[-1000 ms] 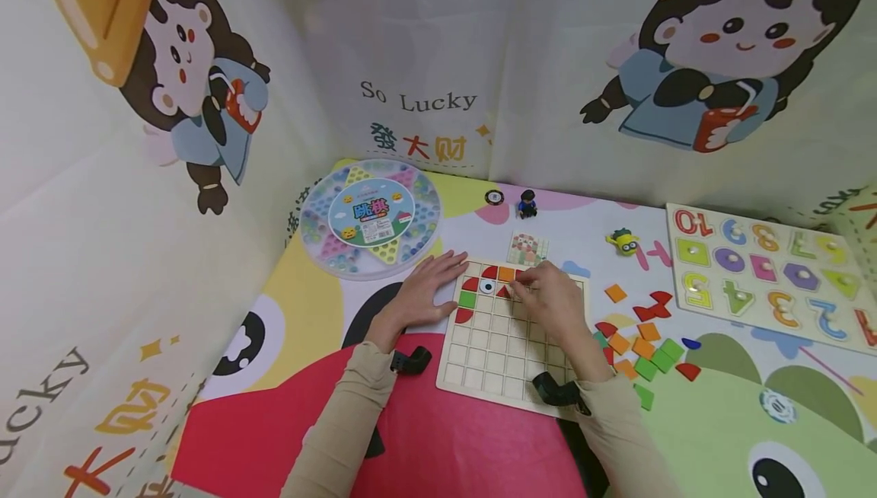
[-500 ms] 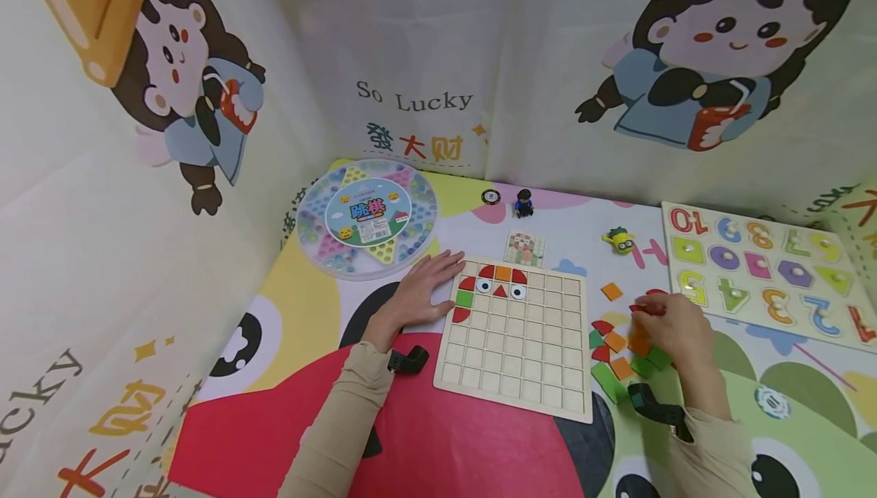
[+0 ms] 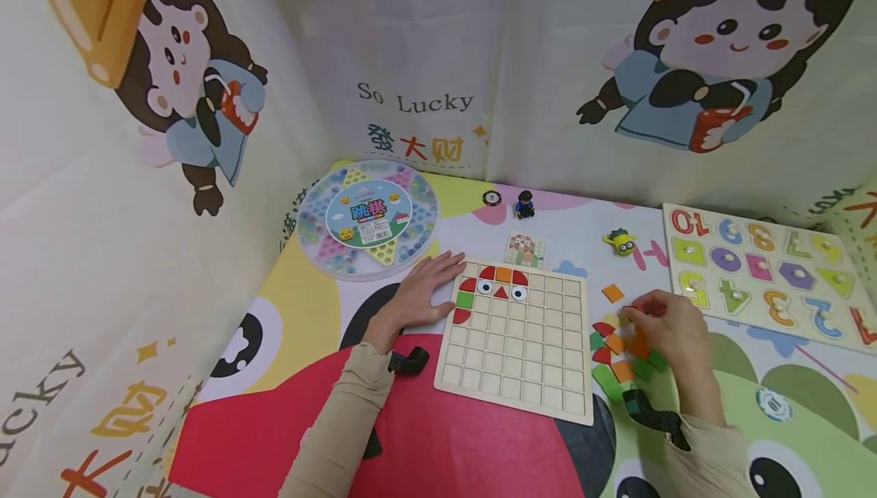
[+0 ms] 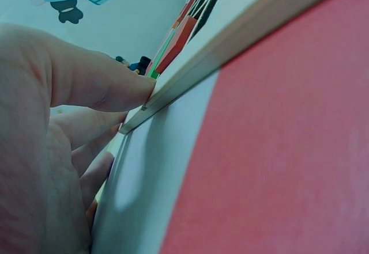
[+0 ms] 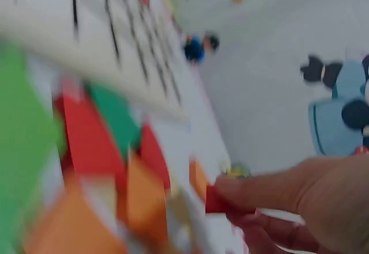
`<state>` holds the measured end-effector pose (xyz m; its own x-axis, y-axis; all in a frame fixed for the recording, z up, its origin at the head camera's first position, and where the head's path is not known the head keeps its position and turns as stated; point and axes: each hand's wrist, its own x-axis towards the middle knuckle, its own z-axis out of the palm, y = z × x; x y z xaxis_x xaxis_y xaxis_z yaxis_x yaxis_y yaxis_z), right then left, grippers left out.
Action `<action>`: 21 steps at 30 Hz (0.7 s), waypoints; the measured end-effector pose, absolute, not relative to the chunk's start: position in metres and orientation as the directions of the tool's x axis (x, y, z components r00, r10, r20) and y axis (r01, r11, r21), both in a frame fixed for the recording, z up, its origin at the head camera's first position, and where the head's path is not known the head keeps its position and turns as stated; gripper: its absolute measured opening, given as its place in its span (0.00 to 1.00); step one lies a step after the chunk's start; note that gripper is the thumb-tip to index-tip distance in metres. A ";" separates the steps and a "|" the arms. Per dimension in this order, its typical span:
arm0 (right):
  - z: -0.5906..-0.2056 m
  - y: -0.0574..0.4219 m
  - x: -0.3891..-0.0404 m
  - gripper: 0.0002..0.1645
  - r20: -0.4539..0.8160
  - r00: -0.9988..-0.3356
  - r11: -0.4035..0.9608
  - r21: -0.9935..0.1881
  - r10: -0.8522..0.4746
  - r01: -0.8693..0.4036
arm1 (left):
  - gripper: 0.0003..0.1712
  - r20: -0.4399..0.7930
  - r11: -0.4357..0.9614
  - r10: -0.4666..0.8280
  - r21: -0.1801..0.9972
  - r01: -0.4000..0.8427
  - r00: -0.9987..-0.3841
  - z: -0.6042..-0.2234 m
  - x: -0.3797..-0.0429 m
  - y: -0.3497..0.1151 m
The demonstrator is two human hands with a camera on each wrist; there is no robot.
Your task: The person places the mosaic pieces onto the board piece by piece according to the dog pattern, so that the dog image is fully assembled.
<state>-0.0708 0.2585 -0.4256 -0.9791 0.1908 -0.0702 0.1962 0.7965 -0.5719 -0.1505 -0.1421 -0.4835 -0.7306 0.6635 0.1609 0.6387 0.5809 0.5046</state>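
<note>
A wooden grid board (image 3: pixel 514 361) lies in the middle of the head view. In its upper left cells sit red quarter-round tiles, an orange square (image 3: pixel 503 275), a green square (image 3: pixel 464 300), a red triangle (image 3: pixel 501 293) and two eye tiles, one being this right eye tile (image 3: pixel 518 294). My left hand (image 3: pixel 418 296) rests at the board's left edge, fingers extended and thumb touching the rim. Above the loose tiles, my right hand (image 3: pixel 674 330) pinches a red tile (image 5: pixel 215 201) between thumb and fingers; its shape is mostly hidden by them.
Loose orange, green and red tiles, such as this green one (image 3: pixel 606 382), lie right of the board. Behind stand a pattern card (image 3: pixel 525 249), a small figure (image 3: pixel 524 205) and a yellow toy (image 3: pixel 620 242). A number puzzle (image 3: pixel 767 277) lies far right, a round marble game (image 3: pixel 370 216) back left.
My right hand has left the board, where a second eye tile now shows, and moved right to the loose tiles. It now pinches a red tile. My left hand has stayed put.
</note>
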 end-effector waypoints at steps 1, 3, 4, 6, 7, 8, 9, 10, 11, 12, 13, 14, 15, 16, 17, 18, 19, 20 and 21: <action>-0.425 0.252 -0.071 0.15 -0.054 -0.983 0.777 -0.605 0.177 0.173 | 0.42 0.160 0.582 0.664 0.503 0.639 -0.730 -0.484 -0.151 -0.142; -0.425 0.238 -0.073 0.16 -0.030 -0.990 0.730 -0.672 0.141 0.125 | 0.42 0.158 0.583 0.663 0.503 0.638 -0.731 -0.484 -0.151 -0.142; -0.426 0.230 -0.075 0.16 -0.010 -0.992 0.710 -0.698 0.126 0.097 | 0.42 0.159 0.583 0.663 0.504 0.637 -0.732 -0.484 -0.151 -0.142; -0.428 0.216 -0.080 0.15 0.022 -0.996 0.680 -0.732 0.091 0.046 | 0.42 0.159 0.582 0.660 0.509 0.634 -0.734 -0.484 -0.150 -0.141; -0.429 0.209 -0.082 0.14 0.030 -0.997 0.668 -0.743 0.071 0.025 | 0.42 0.157 0.584 0.659 0.509 0.632 -0.735 -0.484 -0.150 -0.141; -0.430 0.202 -0.083 0.14 0.037 -0.998 0.660 -0.751 0.048 0.004 | 0.42 0.157 0.585 0.658 0.509 0.631 -0.736 -0.484 -0.150 -0.141; -0.430 0.195 -0.085 0.13 0.042 -0.999 0.650 -0.759 0.029 -0.013 | 0.42 0.157 0.585 0.657 0.510 0.630 -0.737 -0.484 -0.150 -0.141; -0.432 0.189 -0.086 0.12 0.042 -0.999 0.641 -0.767 0.011 -0.025 | 0.42 0.157 0.585 0.657 0.511 0.630 -0.738 -0.484 -0.150 -0.141; -0.432 0.184 -0.087 0.11 0.035 -0.999 0.628 -0.777 -0.013 -0.036 | 0.42 0.156 0.588 0.655 0.510 0.629 -0.739 -0.485 -0.150 -0.141; -0.432 0.178 -0.088 0.10 0.027 -0.999 0.617 -0.786 -0.037 -0.044 | 0.42 0.155 0.590 0.654 0.507 0.628 -0.740 -0.485 -0.150 -0.141; -0.432 0.173 -0.088 0.10 0.021 -0.999 0.604 -0.796 -0.050 -0.046 | 0.42 0.154 0.591 0.654 0.506 0.628 -0.740 -0.485 -0.150 -0.141; -0.433 0.168 -0.088 0.09 0.015 -0.998 0.593 -0.804 -0.063 -0.049 | 0.42 0.154 0.590 0.655 0.508 0.628 -0.740 -0.484 -0.150 -0.141; -0.434 0.163 -0.088 0.08 0.007 -0.998 0.590 -0.807 -0.064 -0.043 | 0.42 0.154 0.588 0.656 0.509 0.628 -0.739 -0.484 -0.150 -0.141; -0.434 0.159 -0.088 0.08 -0.001 -0.998 0.585 -0.810 -0.066 -0.038 | 0.42 0.155 0.587 0.657 0.509 0.629 -0.738 -0.484 -0.150 -0.141; -0.435 0.155 -0.087 0.07 -0.010 -0.998 0.582 -0.812 -0.066 -0.031 | 0.42 0.156 0.585 0.658 0.510 0.630 -0.737 -0.483 -0.149 -0.141; -0.435 0.151 -0.087 0.07 -0.015 -0.998 0.581 -0.814 -0.068 -0.027 | 0.42 0.158 0.582 0.659 0.512 0.632 -0.735 -0.483 -0.149 -0.141; -0.436 0.148 -0.087 0.06 -0.021 -0.998 0.578 -0.816 -0.065 -0.020 | 0.42 0.160 0.579 0.660 0.513 0.633 -0.734 -0.483 -0.149 -0.141; -0.437 0.145 -0.087 0.05 -0.029 -0.998 0.576 -0.817 -0.061 -0.011 | 0.42 0.162 0.578 0.661 0.513 0.634 -0.733 -0.482 -0.149 -0.141; -0.437 0.142 -0.087 0.04 -0.040 -0.998 0.572 -0.820 -0.055 0.002 | 0.42 0.162 0.579 0.661 0.511 0.635 -0.732 -0.482 -0.149 -0.141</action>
